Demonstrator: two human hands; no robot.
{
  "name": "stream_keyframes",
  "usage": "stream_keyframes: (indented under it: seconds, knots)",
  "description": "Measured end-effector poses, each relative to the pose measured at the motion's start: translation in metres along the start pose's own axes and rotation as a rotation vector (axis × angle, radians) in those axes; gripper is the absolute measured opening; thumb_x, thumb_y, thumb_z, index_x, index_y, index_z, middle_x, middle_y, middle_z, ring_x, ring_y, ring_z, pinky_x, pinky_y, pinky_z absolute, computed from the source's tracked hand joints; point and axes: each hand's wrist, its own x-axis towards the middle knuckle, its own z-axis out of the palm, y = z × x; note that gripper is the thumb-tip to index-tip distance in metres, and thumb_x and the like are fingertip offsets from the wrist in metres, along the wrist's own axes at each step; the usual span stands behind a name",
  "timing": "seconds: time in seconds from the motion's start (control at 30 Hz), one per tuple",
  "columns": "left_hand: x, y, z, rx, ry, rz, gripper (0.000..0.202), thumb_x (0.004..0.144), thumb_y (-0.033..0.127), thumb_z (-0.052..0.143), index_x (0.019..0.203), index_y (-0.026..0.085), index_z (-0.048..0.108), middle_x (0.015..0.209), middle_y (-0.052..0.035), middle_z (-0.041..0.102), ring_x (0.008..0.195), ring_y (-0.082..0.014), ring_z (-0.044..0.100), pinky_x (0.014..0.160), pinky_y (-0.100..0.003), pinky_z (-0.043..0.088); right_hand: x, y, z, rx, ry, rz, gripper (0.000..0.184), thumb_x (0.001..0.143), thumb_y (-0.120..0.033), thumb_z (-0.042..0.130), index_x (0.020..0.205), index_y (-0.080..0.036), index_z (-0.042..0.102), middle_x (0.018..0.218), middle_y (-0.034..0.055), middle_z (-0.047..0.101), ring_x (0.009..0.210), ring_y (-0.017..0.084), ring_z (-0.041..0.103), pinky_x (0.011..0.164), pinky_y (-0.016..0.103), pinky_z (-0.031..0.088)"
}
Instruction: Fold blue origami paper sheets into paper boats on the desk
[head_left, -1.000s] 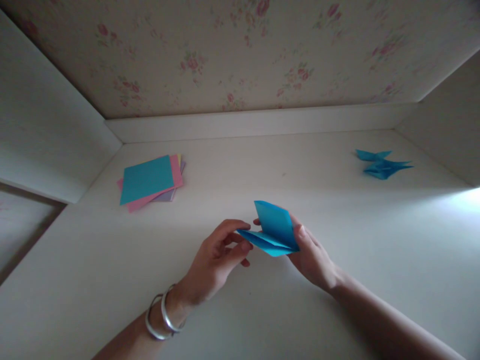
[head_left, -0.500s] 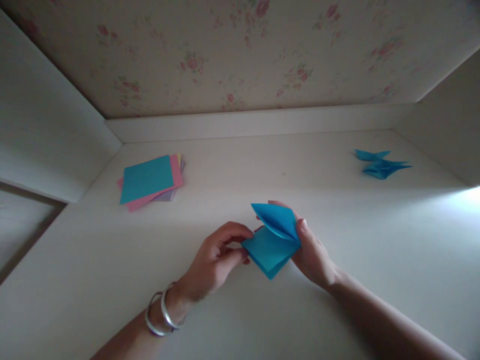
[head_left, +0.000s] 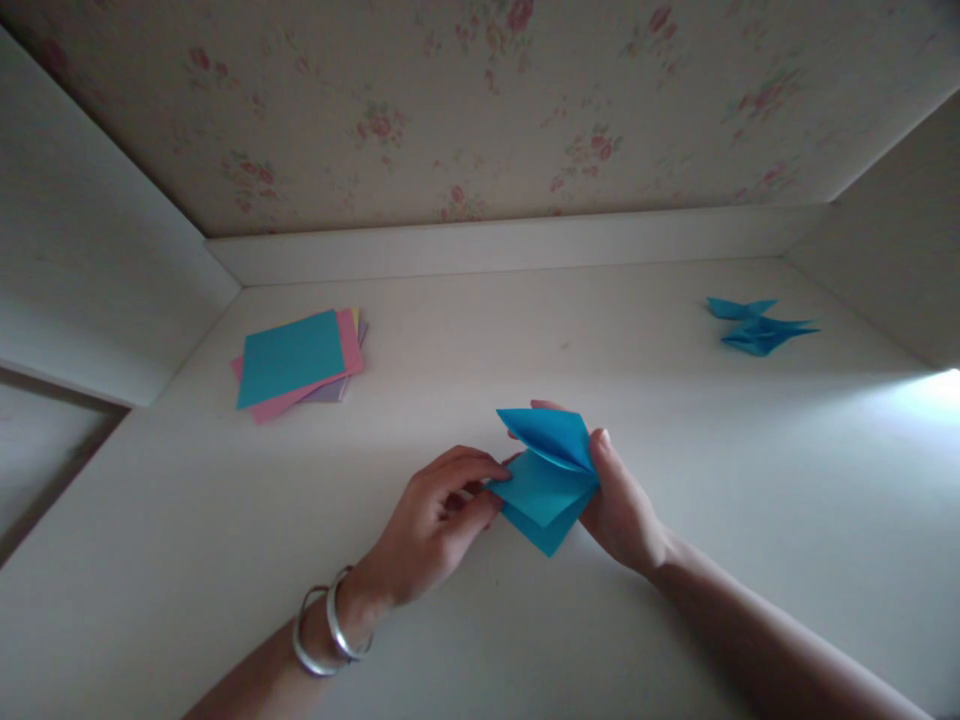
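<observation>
A folded sheet of blue origami paper [head_left: 546,490] is held between both hands above the white tabletop, its layers fanned apart at the top and bottom. My left hand [head_left: 442,520] pinches the left corner between thumb and fingers. At the right side, my right hand [head_left: 619,500] grips the paper, thumb on the near face and the other fingers mostly hidden behind it. Two silver bangles [head_left: 330,625] circle the left wrist.
A stack of coloured paper [head_left: 292,360], blue on top with pink, purple and yellow below, lies at the back left. Folded blue paper figures [head_left: 763,328] rest at the back right. White panels flank the tabletop [head_left: 465,350], with a floral wall [head_left: 480,110] behind.
My left hand has shifted slightly at the left corner, and the lower layers of the folded paper have spread further apart. The right hand keeps its grip.
</observation>
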Motion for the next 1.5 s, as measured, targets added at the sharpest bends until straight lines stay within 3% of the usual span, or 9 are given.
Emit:
stream_keyframes:
  seconds: [0.13, 0.33, 0.63, 0.77, 0.9, 1.03, 1.13, 1.4, 1.5]
  knots:
    - [0.000, 0.001, 0.001, -0.116, 0.011, -0.143, 0.021, 0.089, 0.028, 0.064, 0.107, 0.019, 0.073, 0.074, -0.0014, 0.068, 0.066, -0.0139, 0.065, 0.064, -0.025, 0.055, 0.003, -0.007, 0.003, 0.524, 0.010, 0.180, 0.058, 0.101, -0.064, 0.027, 0.143, -0.027, 0.043, 0.131, 0.0146, 0.063, 0.101, 0.030, 0.071, 0.080, 0.043, 0.060]
    - [0.007, 0.000, -0.009, -0.311, 0.190, -0.285, 0.017, 0.083, 0.028, 0.066, 0.092, 0.019, 0.078, 0.069, 0.0002, 0.069, 0.057, -0.0114, 0.061, 0.055, -0.021, 0.049, 0.005, -0.016, -0.007, 0.655, -0.030, 0.140, 0.071, 0.074, -0.057, 0.080, 0.136, -0.034, 0.056, 0.122, 0.0073, 0.061, 0.093, 0.023, 0.065, 0.075, 0.032, 0.057]
    - [0.014, 0.002, -0.022, -0.258, 0.360, -0.221, 0.013, 0.078, 0.025, 0.064, 0.078, 0.019, 0.076, 0.079, -0.0019, 0.071, 0.068, -0.0131, 0.059, 0.059, -0.021, 0.044, 0.009, -0.017, -0.023, 0.283, -0.236, -0.050, 0.007, 0.084, -0.025, 0.079, 0.090, -0.025, 0.081, 0.107, 0.0093, 0.069, 0.091, 0.018, 0.068, 0.067, 0.024, 0.056]
    - [0.017, -0.006, -0.025, -0.225, 0.484, -0.220, 0.016, 0.082, 0.027, 0.061, 0.089, 0.019, 0.074, 0.093, -0.0044, 0.072, 0.082, -0.0178, 0.064, 0.064, -0.024, 0.048, 0.012, -0.015, -0.023, 0.028, -0.094, -0.185, 0.011, 0.085, -0.019, 0.074, 0.090, -0.024, 0.082, 0.099, 0.0094, 0.076, 0.085, 0.019, 0.073, 0.070, 0.027, 0.061]
    - [0.010, -0.004, -0.023, 0.134, 0.635, 0.102, 0.013, 0.091, 0.028, 0.061, 0.098, 0.021, 0.068, 0.107, -0.0039, 0.066, 0.093, -0.0169, 0.062, 0.082, -0.027, 0.050, 0.012, -0.009, -0.018, -0.348, 0.179, -0.336, 0.019, 0.084, -0.015, 0.070, 0.095, -0.026, 0.081, 0.101, 0.0076, 0.078, 0.089, 0.022, 0.075, 0.066, 0.028, 0.063]
    - [-0.003, 0.002, -0.006, -0.015, 0.268, -0.033, 0.027, 0.097, 0.037, 0.057, 0.120, 0.022, 0.056, 0.098, -0.0036, 0.065, 0.076, -0.0138, 0.062, 0.069, -0.027, 0.053, 0.007, -0.006, -0.007, -0.614, 0.326, -0.403, 0.025, 0.090, -0.013, 0.060, 0.105, -0.025, 0.077, 0.104, 0.0070, 0.078, 0.088, 0.021, 0.076, 0.059, 0.026, 0.064]
    - [-0.007, 0.002, 0.009, -0.216, 0.035, -0.149, 0.062, 0.092, 0.042, 0.066, 0.144, 0.029, 0.036, 0.132, -0.0105, 0.059, 0.101, -0.0201, 0.066, 0.080, -0.032, 0.057, 0.002, -0.006, 0.001, -0.739, 0.270, -0.462, 0.028, 0.094, -0.012, 0.057, 0.113, -0.024, 0.073, 0.107, 0.0068, 0.078, 0.089, 0.021, 0.077, 0.074, 0.030, 0.066]
    - [0.004, 0.000, 0.001, 0.063, 0.192, -0.184, 0.030, 0.091, 0.038, 0.066, 0.114, 0.020, 0.069, 0.105, -0.0058, 0.075, 0.097, -0.0231, 0.069, 0.086, -0.033, 0.054, -0.003, -0.008, 0.012, -0.675, -0.079, -0.569, 0.038, 0.091, -0.006, 0.050, 0.123, -0.020, 0.065, 0.120, 0.0101, 0.074, 0.097, 0.020, 0.076, 0.075, 0.030, 0.065]
    - [0.007, 0.001, -0.011, 0.183, 0.206, -0.233, 0.040, 0.086, 0.021, 0.063, 0.125, 0.024, 0.069, 0.114, -0.0037, 0.076, 0.101, -0.0236, 0.069, 0.084, -0.032, 0.055, -0.001, -0.006, 0.004, -0.798, -0.076, -0.501, 0.039, 0.092, -0.007, 0.050, 0.126, -0.020, 0.064, 0.136, 0.0132, 0.064, 0.094, 0.020, 0.076, 0.066, 0.030, 0.064]
